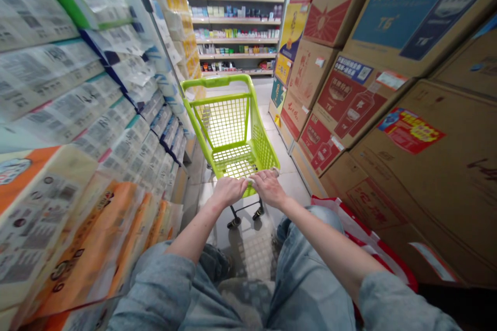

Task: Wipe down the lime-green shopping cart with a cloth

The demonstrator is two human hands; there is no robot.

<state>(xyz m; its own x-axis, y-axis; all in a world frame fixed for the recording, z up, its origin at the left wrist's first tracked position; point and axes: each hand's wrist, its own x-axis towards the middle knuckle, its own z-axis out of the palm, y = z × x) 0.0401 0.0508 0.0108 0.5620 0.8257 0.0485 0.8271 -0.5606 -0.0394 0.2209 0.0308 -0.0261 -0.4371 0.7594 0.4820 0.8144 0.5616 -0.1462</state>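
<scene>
Ahead of my knees stands a lime-green shopping cart (266, 152) on small black wheels. Its mesh basket shows no goods inside. My left hand (229, 190) is closed around the near edge of the cart, at the handle, fingers wrapped over it. Close beside it, my right hand (268, 186) grips the same handle, its fingers bent over the top; a ring shows on one finger. The two hands almost touch at the middle. Most of the handle is hidden under them.
Stacked tissue packs (70, 93) line the left, with orange packs (85, 248) nearest. Cardboard cartons (349, 98) rise on the right, a red-and-white bag (368, 238) beside my right leg. Tiled floor (279, 165) runs between them to shelves (240, 41) of small goods. A grey pole (155, 15) stands left.
</scene>
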